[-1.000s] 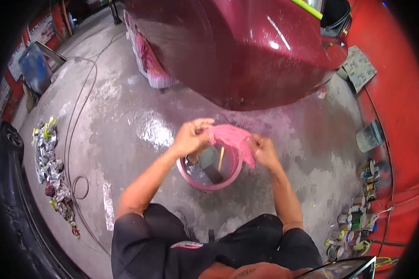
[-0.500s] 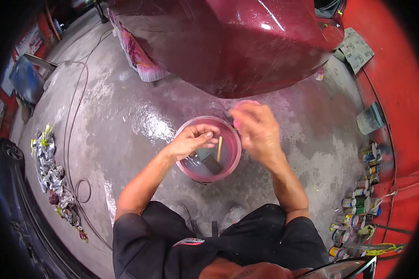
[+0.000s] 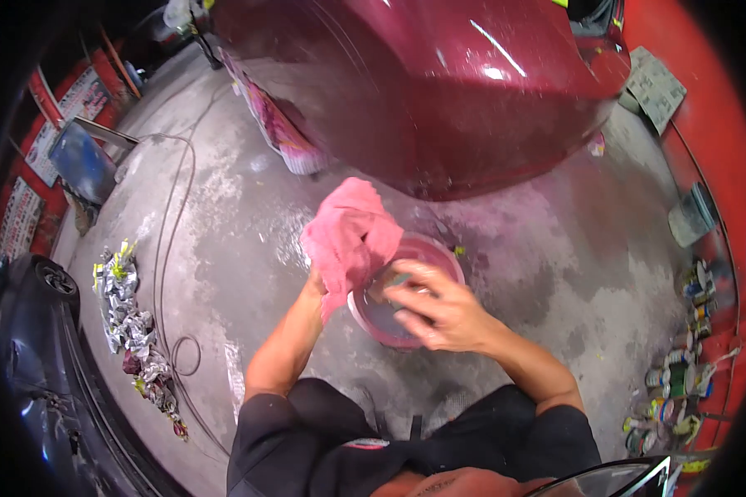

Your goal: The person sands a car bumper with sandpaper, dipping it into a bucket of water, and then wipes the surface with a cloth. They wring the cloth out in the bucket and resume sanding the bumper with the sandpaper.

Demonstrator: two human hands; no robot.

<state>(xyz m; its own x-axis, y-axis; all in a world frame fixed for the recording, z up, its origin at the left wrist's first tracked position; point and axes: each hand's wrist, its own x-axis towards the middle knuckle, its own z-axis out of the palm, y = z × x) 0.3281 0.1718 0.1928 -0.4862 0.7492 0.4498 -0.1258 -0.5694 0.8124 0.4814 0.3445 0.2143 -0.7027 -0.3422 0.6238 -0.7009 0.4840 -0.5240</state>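
Note:
A pink cloth [image 3: 352,232] is draped over my left hand [image 3: 316,283], covering the fingers, with one corner hanging below the wrist. Only the wrist edge of that hand shows. My right hand [image 3: 444,313] is over the pink tub [image 3: 454,263], its fingers apart and blurred by motion. Greyish liquid [image 3: 381,319] shows inside the tub, partly hidden by the hand and the cloth. Beyond the tub hangs the dark red car body panel [image 3: 472,124], its lower edge above the wet floor.
Paint cans [image 3: 659,381] line the red wall at right, near a grey bucket [image 3: 690,217]. Crumpled masking paper [image 3: 133,323] and a hose [image 3: 164,248] lie on the floor at left. A dark car [image 3: 50,356] stands at far left, a blue drum [image 3: 83,161] behind it.
The pink cloth, earlier in my right hand, is now over my left hand. My right hand has come down and left over the tub. The view has shifted slightly.

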